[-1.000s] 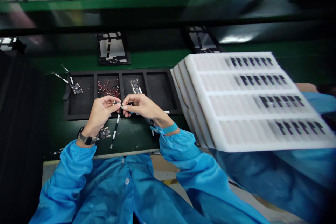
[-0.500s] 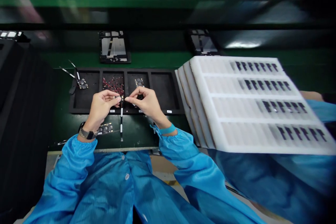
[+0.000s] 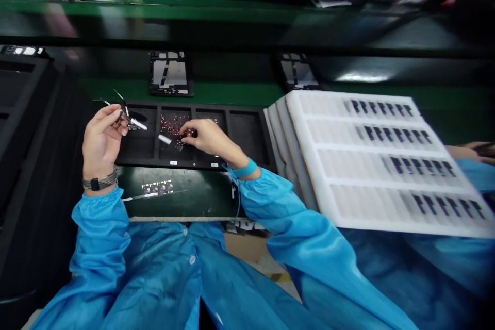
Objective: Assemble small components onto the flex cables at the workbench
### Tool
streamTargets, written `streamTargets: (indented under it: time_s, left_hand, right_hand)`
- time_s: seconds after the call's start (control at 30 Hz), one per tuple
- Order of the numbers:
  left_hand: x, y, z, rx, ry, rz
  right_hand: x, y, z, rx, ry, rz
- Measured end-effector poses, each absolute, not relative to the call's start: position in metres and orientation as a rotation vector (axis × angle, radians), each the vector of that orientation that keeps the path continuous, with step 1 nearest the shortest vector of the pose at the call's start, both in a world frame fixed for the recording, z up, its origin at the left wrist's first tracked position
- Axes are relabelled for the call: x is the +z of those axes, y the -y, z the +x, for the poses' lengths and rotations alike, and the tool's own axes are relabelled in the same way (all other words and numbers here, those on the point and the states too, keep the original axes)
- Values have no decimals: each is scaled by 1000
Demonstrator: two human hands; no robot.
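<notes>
The person's two hands work well apart over the divided black tray (image 3: 147,161). At its left end, the left hand (image 3: 104,134) is pinched closed, and a white-ended strip (image 3: 138,125) runs out from its fingertips toward the right. More thin strips rise just beyond that hand, so I cannot tell exactly which small part sits inside the pinch.

The right hand (image 3: 204,136) is down in the compartment with the red-wired bits (image 3: 169,125), thumb and fingers curled among them. Whether a bit is caught between those tips I can't say; they are too small and shaded. A short white piece (image 3: 165,139) lies to the left of the fingers in the same compartment.

From here, the step in hand looks like sorting out one red-wired bit with the right hand while the left holds its strip. I judge that this calls for a light, narrow pinch, since the wires look heaped and could well tangle.

On the green bench, nearer than the tray, lies a dark circuit board (image 3: 157,188). A stack of white foam trays (image 3: 348,176) stands to the right, with a co-worker's hand (image 3: 464,151) beyond it.
</notes>
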State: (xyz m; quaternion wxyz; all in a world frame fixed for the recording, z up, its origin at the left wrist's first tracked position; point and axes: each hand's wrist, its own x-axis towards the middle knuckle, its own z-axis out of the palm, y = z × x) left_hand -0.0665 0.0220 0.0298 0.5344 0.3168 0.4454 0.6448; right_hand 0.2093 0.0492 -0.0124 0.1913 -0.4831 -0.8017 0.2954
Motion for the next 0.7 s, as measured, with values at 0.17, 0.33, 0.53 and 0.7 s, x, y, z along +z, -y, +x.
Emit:
streamTargets:
  time_s: [0.17, 0.33, 0.53, 0.7]
  left_hand:
    - [21, -29, -74, 1621, -983, 508]
    - [19, -30, -82, 1697, -963, 442]
    - [12, -32, -84, 1692, -901, 421]
    - [4, -33, -83, 1675, -876, 442]
  right_hand:
    - [-9, -57, 183, 713, 2526, -1518]
    - [-8, -66, 179, 666, 2565, -1565]
    - [-14, -78, 171, 607, 2805, -1307]
    - [-17, -79, 168, 526, 2926, -1300]
